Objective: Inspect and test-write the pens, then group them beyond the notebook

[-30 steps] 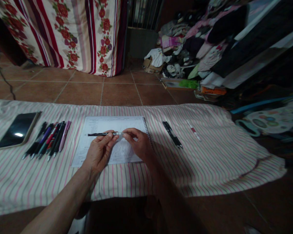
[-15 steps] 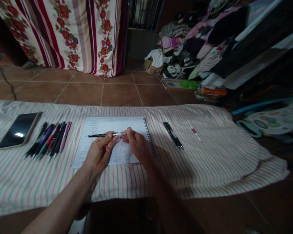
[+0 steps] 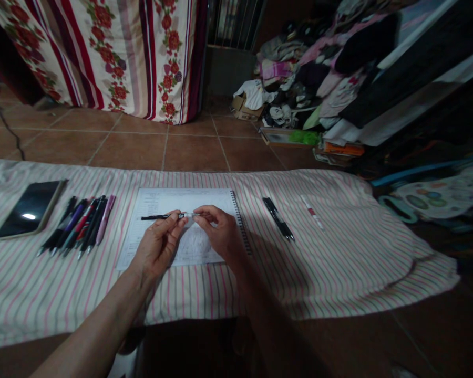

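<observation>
A black pen [image 3: 154,217] lies level across my fingers above an open spiral notebook [image 3: 197,249]. My left hand [image 3: 161,239] pinches it near the middle, its dark end pointing left. At the other end, which looks pale or clear, my right hand [image 3: 218,228] pinches with thumb and forefinger; the exact contact there is small and partly hidden. Writing or print covers the left part of the notebook page. To the right of the notebook lie black pens [image 3: 278,219] side by side, and beyond them a white pen with a red band [image 3: 312,212].
A row of several pens [image 3: 79,226] lies left of the notebook, with a phone [image 3: 29,209] farther left. A striped cloth [image 3: 347,252] covers the surface. Behind are a tiled floor [image 3: 137,149], a floral curtain [image 3: 130,52] and heaped clothes [image 3: 315,73].
My right hand's fingers have shifted slightly and opened their curl, now pinching the pen's right end with the fingertips. The left hand and pen have hardly moved.
</observation>
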Motion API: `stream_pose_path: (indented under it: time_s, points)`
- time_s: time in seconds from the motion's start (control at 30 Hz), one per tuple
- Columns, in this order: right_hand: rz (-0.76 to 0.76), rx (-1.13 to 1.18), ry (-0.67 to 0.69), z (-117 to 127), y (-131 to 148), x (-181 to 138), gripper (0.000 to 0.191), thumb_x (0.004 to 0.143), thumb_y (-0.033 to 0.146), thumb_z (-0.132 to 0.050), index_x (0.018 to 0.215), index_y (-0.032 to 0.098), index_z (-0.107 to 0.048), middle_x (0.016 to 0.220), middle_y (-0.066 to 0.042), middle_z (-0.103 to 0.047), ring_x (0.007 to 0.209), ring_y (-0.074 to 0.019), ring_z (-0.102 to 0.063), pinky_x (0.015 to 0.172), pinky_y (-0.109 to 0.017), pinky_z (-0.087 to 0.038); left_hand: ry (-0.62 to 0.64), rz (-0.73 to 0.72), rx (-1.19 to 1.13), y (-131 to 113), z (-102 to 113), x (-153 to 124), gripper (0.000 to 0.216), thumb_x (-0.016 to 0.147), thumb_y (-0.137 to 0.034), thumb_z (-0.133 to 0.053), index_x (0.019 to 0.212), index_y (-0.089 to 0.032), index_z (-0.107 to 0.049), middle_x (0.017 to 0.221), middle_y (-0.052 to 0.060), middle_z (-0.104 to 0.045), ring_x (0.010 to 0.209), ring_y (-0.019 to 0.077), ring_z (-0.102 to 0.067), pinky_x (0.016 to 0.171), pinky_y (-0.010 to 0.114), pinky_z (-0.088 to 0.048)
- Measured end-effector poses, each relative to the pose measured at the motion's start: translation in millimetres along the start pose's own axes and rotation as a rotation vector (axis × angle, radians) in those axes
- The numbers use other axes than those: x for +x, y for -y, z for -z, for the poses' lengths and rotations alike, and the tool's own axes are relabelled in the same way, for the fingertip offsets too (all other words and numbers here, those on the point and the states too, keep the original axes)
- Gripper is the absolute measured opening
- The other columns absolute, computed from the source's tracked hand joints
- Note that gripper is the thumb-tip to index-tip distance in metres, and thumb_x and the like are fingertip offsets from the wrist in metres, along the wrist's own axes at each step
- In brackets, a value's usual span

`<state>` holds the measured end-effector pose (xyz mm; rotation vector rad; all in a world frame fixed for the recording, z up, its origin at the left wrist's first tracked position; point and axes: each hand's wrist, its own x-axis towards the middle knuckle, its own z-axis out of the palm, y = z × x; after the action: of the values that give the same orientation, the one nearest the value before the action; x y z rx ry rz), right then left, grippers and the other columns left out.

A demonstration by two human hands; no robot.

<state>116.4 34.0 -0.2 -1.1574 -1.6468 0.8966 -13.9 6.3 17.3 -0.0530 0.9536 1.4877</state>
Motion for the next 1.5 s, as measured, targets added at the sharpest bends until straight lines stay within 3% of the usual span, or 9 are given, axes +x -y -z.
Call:
stream_pose_path:
  time_s: [0.17, 0.33, 0.43, 0.57, 0.63, 0.73, 1.0, 1.5]
  points:
    - [-0.042, -0.089, 0.026, 1.4, 4.0, -1.0, 0.011, 0.077, 0.028, -0.058, 0.077, 0.021, -0.066, 0.072, 0.0, -0.07, 0.066, -0.0128, -0.064, 0.064, -0.022, -0.048, 0.045, -0.041, 0.037, 1.1, 0.5, -2.1, 0.027, 0.079, 0.007, -0.047, 0.063, -0.006, -0.063, 0.068, 0.006, -0.066, 0.06, 0.0086, -0.065, 0.063, 0.014, -0.056]
    - [-0.093, -0.286, 0.045, 0.1, 5.8, -2.1, 0.034, 0.086, 0.039, -0.046, 0.063, 0.019, -0.059, 0.056, 0.0, -0.064, 0.055, -0.0122, -0.061, 0.056, -0.021, -0.042, 0.121, -0.045, 0.077, 7.3, 3.6, -1.1, 0.023, 0.079, 0.006, -0.049, 0.067, -0.005, -0.066, 0.069, 0.007, -0.067, 0.061, 0.0097, -0.066, 0.063, 0.014, -0.056]
    - [-0.144, -0.29, 0.049, -1.6, 4.5, -2.3, 0.039, 0.088, 0.041, -0.042, 0.059, 0.019, -0.057, 0.052, 0.0, -0.063, 0.051, -0.0118, -0.06, 0.055, -0.021, -0.042, 0.132, -0.053, 0.065, 12.1, 5.2, 1.6, 0.023, 0.079, 0.006, -0.049, 0.067, -0.004, -0.066, 0.07, 0.007, -0.067, 0.063, 0.0105, -0.066, 0.066, 0.016, -0.056]
    - [-0.172, -0.12, 0.082, -2.5, -1.2, -1.4, 0.033, 0.084, 0.044, -0.048, 0.068, 0.019, -0.061, 0.064, -0.002, -0.068, 0.062, -0.0133, -0.065, 0.06, -0.023, -0.047, 0.104, -0.065, 0.02, 12.1, 3.5, 4.7, 0.025, 0.078, 0.007, -0.048, 0.064, -0.005, -0.064, 0.07, 0.007, -0.067, 0.064, 0.0105, -0.066, 0.067, 0.016, -0.057]
    - [-0.159, 0.015, 0.07, -2.1, -5.0, -0.4, 0.023, 0.08, 0.039, -0.055, 0.083, 0.019, -0.063, 0.078, -0.004, -0.07, 0.073, -0.0145, -0.067, 0.067, -0.025, -0.05, 0.064, -0.056, -0.001, 8.8, 1.8, 5.5, 0.025, 0.079, 0.007, -0.047, 0.064, -0.005, -0.064, 0.07, 0.007, -0.066, 0.064, 0.0097, -0.066, 0.067, 0.016, -0.057]
    - [-0.09, 0.151, 0.044, -0.9, -8.5, 0.9, 0.028, 0.074, 0.027, -0.061, 0.101, 0.02, -0.06, 0.091, -0.004, -0.069, 0.083, -0.0137, -0.066, 0.077, -0.026, -0.052, -0.008, -0.014, -0.056, 3.2, -0.2, 5.8, 0.025, 0.081, 0.006, -0.045, 0.068, -0.006, -0.063, 0.069, 0.006, -0.066, 0.063, 0.0083, -0.065, 0.065, 0.014, -0.057]
    - [0.041, -0.043, -0.018, 2.9, -2.6, -0.5, 0.01, 0.076, 0.019, -0.058, 0.083, 0.021, -0.066, 0.082, -0.001, -0.069, 0.073, -0.0131, -0.064, 0.073, -0.026, -0.051, 0.001, 0.056, -0.058, 4.6, -1.0, 2.1, 0.023, 0.08, 0.007, -0.045, 0.072, -0.006, -0.062, 0.068, 0.006, -0.065, 0.062, 0.0084, -0.065, 0.063, 0.013, -0.057]
    - [-0.054, -0.229, -0.002, 1.8, 2.0, -2.6, 0.016, 0.081, 0.032, -0.054, 0.08, 0.02, -0.065, 0.079, -0.002, -0.071, 0.071, -0.0147, -0.065, 0.069, -0.025, -0.048, 0.049, 0.002, -0.019, 10.0, -1.6, -0.9, 0.023, 0.079, 0.006, -0.048, 0.068, -0.007, -0.063, 0.068, 0.005, -0.066, 0.062, 0.0075, -0.065, 0.067, 0.015, -0.057]
